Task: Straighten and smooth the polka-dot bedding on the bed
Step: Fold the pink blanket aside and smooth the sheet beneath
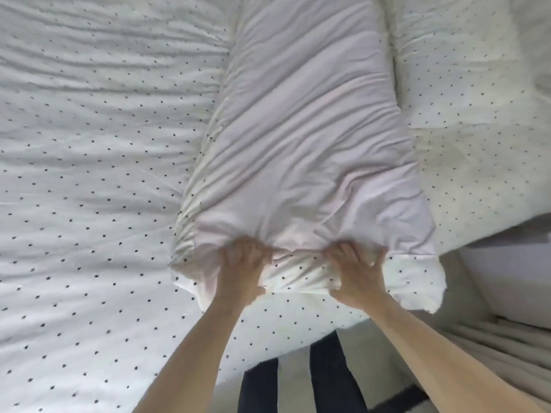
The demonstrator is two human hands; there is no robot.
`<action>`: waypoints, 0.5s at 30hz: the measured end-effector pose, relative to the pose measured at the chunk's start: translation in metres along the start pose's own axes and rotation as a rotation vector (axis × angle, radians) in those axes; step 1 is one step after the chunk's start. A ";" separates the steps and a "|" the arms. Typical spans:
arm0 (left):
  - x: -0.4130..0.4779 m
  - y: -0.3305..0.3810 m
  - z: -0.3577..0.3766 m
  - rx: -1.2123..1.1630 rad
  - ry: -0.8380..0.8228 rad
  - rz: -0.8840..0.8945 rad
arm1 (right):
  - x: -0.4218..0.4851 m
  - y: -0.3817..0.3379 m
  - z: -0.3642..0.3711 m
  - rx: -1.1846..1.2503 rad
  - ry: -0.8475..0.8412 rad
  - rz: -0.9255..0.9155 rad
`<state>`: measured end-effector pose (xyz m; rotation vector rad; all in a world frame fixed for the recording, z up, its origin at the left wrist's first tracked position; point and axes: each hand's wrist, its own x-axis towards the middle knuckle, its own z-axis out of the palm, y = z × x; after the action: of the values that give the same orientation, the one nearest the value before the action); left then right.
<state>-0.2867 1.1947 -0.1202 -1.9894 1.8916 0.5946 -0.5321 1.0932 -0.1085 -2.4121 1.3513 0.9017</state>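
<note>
White bedding with small black dots (89, 204) covers the bed and lies wrinkled at the far left. A thick folded-back band of the duvet (298, 129), showing its plain white underside, runs up the middle from near edge to far. My left hand (243, 268) and my right hand (354, 271) both grip the bunched near end of this fold, fingers dug into the fabric. More dotted bedding (477, 144) lies to the right of the fold.
The bed's near edge (283, 332) curves just in front of my legs in dark trousers (298, 383). Pale floor and a light panel or furniture (507, 293) sit at the right, beside the bed's corner.
</note>
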 end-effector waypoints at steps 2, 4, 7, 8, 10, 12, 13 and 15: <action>0.006 0.004 0.002 0.051 0.108 0.075 | -0.012 0.034 0.013 -0.001 0.035 0.172; 0.011 0.002 -0.002 0.089 0.178 0.142 | -0.024 0.064 0.021 -0.002 0.066 0.286; 0.012 -0.001 -0.020 0.059 0.186 0.191 | -0.045 0.092 0.030 0.137 0.057 0.345; 0.010 -0.002 -0.025 0.042 0.186 0.205 | -0.053 0.096 0.033 0.234 0.105 0.358; 0.002 -0.006 -0.031 0.046 0.191 0.259 | -0.065 0.098 0.032 0.412 0.228 0.398; -0.006 -0.009 -0.034 0.102 0.245 0.302 | -0.065 0.101 0.028 0.434 0.297 0.398; -0.007 -0.004 -0.038 0.132 0.283 0.312 | -0.062 0.106 0.025 0.419 0.279 0.398; -0.005 0.017 -0.047 0.137 0.332 0.327 | -0.056 0.118 0.022 0.359 0.214 0.416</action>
<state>-0.3008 1.1735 -0.0764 -1.7912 2.4111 0.2093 -0.6604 1.0777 -0.0805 -2.0322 1.9512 0.4326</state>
